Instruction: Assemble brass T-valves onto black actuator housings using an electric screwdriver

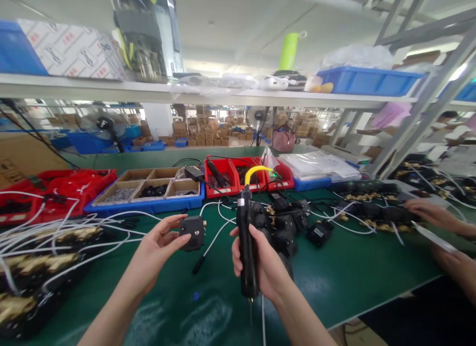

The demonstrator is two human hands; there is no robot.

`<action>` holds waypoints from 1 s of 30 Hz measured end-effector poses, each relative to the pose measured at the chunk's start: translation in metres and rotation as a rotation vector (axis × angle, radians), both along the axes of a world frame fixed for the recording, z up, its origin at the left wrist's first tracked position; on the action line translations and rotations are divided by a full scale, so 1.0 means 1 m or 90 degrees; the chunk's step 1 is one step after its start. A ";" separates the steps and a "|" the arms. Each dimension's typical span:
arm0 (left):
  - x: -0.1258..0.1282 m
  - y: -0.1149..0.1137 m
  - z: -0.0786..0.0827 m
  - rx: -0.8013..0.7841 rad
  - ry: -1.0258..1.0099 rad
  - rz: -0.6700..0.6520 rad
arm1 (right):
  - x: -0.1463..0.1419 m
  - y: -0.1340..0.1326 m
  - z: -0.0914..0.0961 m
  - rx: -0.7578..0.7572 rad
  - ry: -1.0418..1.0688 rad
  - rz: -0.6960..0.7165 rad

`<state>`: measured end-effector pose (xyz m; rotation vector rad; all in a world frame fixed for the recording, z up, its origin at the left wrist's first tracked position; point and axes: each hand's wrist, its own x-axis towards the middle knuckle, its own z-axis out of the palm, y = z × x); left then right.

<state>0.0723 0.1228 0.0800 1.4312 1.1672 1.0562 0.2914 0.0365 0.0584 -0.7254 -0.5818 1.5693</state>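
My left hand [163, 242] pinches a small black box-shaped part [192, 233] between thumb and fingers. Brass shows at the part's right side, and a white cable [219, 232] with a black plug end runs close by it. An electric screwdriver [247, 242] is gripped in my right hand [266, 261], its thin bit pointing down and a yellow curved cord sleeve [256, 171] rising from its top. Just right of the screwdriver lies a pile of black parts [286, 232], partly hidden by it.
Black units with brass fittings [48, 261] and white cables crowd the left. Behind stand a blue tray [148, 203] of small hardware and red bins [223, 191]. At right, another person's hands [439, 219] hold something flat and pale near more units. A shelf [223, 94] spans above.
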 end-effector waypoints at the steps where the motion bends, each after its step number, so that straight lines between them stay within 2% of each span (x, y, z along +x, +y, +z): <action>1: 0.002 -0.006 -0.003 -0.003 0.003 0.001 | 0.000 0.001 0.001 0.005 -0.002 -0.019; 4: 0.006 -0.022 -0.018 -0.008 0.017 0.002 | 0.001 0.004 0.004 0.012 0.003 -0.049; 9: 0.014 -0.052 -0.053 0.017 0.025 -0.007 | 0.004 0.009 0.006 0.025 0.001 -0.056; 12: 0.018 -0.071 -0.073 0.114 0.060 -0.026 | 0.007 0.007 0.007 0.026 -0.005 -0.046; 17: 0.017 -0.095 -0.099 0.368 0.198 -0.043 | 0.014 0.003 0.014 0.033 -0.018 -0.043; 20: 0.015 -0.102 -0.110 0.520 0.259 -0.108 | 0.020 0.003 0.020 0.062 -0.008 -0.007; 23: 0.011 -0.107 -0.118 0.645 0.292 -0.135 | 0.024 0.004 0.027 0.094 -0.006 0.004; 27: 0.005 -0.115 -0.124 0.685 0.331 -0.164 | 0.026 0.007 0.035 0.116 -0.026 -0.009; 30: 0.005 -0.126 -0.117 0.674 0.340 -0.185 | 0.027 0.008 0.045 0.140 -0.039 -0.016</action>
